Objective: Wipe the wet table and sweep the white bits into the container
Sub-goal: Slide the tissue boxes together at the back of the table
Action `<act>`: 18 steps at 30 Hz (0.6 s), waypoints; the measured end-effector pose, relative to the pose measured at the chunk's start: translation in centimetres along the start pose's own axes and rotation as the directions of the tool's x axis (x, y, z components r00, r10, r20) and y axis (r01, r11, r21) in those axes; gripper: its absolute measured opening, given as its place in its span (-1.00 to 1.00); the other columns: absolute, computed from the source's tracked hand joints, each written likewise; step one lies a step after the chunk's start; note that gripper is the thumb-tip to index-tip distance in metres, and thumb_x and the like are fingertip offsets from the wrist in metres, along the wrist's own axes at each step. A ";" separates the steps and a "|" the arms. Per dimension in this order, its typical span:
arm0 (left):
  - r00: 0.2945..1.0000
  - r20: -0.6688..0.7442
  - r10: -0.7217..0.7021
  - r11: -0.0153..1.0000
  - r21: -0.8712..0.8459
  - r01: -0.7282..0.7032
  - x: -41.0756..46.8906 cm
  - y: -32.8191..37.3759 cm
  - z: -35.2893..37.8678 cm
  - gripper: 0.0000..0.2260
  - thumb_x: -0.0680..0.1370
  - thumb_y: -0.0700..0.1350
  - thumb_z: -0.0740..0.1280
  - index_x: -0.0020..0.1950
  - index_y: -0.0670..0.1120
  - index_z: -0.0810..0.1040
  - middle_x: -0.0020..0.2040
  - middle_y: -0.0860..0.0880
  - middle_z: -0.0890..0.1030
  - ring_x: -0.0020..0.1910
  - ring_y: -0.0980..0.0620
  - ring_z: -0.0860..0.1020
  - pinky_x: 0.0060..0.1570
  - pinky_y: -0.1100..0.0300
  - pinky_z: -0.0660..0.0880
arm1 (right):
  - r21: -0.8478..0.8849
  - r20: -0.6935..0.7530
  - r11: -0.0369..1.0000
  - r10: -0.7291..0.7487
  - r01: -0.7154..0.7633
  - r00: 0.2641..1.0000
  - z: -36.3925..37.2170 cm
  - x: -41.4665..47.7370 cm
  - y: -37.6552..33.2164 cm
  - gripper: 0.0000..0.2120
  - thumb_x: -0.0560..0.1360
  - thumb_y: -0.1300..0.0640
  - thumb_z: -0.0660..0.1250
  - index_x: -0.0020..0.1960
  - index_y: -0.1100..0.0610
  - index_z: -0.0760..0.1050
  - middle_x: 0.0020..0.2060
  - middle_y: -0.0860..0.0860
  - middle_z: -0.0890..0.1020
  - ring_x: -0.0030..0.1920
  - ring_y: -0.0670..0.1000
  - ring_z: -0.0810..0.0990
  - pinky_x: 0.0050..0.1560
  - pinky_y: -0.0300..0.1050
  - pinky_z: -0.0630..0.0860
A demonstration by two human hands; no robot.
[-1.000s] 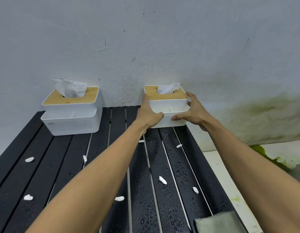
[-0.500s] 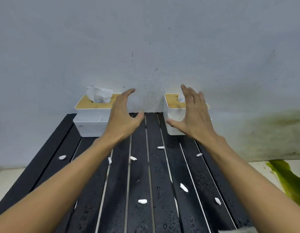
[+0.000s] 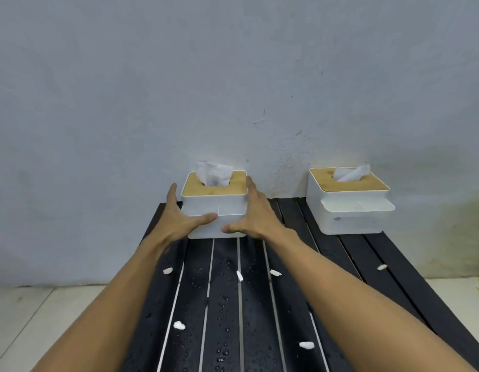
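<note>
A black slatted table (image 3: 259, 318) is beaded with water drops. Several white bits lie on it, such as one (image 3: 239, 276) in the middle and one (image 3: 179, 325) nearer me. The left tissue box (image 3: 214, 204), white with a wooden lid and an open front tray, stands at the table's far left against the wall. My left hand (image 3: 179, 218) clasps its left side with the thumb on the tray rim. On the box's right side sits my right hand (image 3: 255, 213), its thumb on the front wall.
A second, matching tissue box (image 3: 348, 224) stands at the far right of the table, against the grey wall (image 3: 233, 89). Pale floor tiles (image 3: 31, 318) show past the table's left edge. Another white bit (image 3: 382, 267) lies near the right edge.
Both hands let go of the right tissue box, swung left with fingers spread, and now close around the left tissue box. My view turned left with them.
</note>
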State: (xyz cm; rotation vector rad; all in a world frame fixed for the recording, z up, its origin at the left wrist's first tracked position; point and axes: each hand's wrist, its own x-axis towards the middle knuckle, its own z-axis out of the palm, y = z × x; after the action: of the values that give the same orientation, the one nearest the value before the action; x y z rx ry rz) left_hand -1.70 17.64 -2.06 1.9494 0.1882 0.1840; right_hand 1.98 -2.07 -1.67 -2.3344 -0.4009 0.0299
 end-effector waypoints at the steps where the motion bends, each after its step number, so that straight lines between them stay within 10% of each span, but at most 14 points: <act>1: 1.000 0.028 0.002 1.000 -0.014 -0.002 0.2 -0.3 0.1 0.14 0.29 -0.02 0.63 0.59 0.06 -0.13 0.49 -0.03 0.29 0.36 0.00 0.39 0.18 0.22 0.37 | -0.002 0.010 1.000 0.015 -0.014 1.000 0.4 0.2 -0.1 0.29 0.20 -0.02 0.65 0.60 -0.09 -0.22 0.39 0.13 0.29 0.37 0.22 0.35 0.32 0.16 0.42; 5: 0.995 0.045 0.092 0.995 0.040 -0.094 0.9 -0.8 0.5 -0.03 0.31 -0.21 0.62 0.50 0.07 0.06 0.17 0.06 0.42 0.13 0.06 0.50 -0.18 0.44 0.41 | -0.038 0.052 0.999 0.034 -0.032 0.998 1.6 0.7 -0.3 0.29 0.27 0.03 0.63 0.61 -0.05 -0.28 0.45 0.15 0.21 0.43 0.24 0.29 0.40 0.18 0.34; 18: 0.976 -0.043 0.211 0.976 0.053 -0.209 -0.4 2.1 3.9 0.00 0.31 -0.19 0.61 0.57 0.01 0.04 0.20 0.12 0.40 0.15 0.09 0.43 0.03 0.33 0.36 | -0.033 -0.118 0.999 -0.001 -0.003 0.993 -1.8 -1.1 1.1 0.14 0.33 0.12 0.59 0.61 -0.10 -0.14 0.39 0.08 0.23 0.26 0.17 0.43 0.20 -0.02 0.45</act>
State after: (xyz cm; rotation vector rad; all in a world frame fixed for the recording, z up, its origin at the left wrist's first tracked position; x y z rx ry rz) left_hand -1.15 13.30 -1.60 2.0125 0.0173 0.3693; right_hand 1.54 -4.36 -1.27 -2.3553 -0.3436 -0.1141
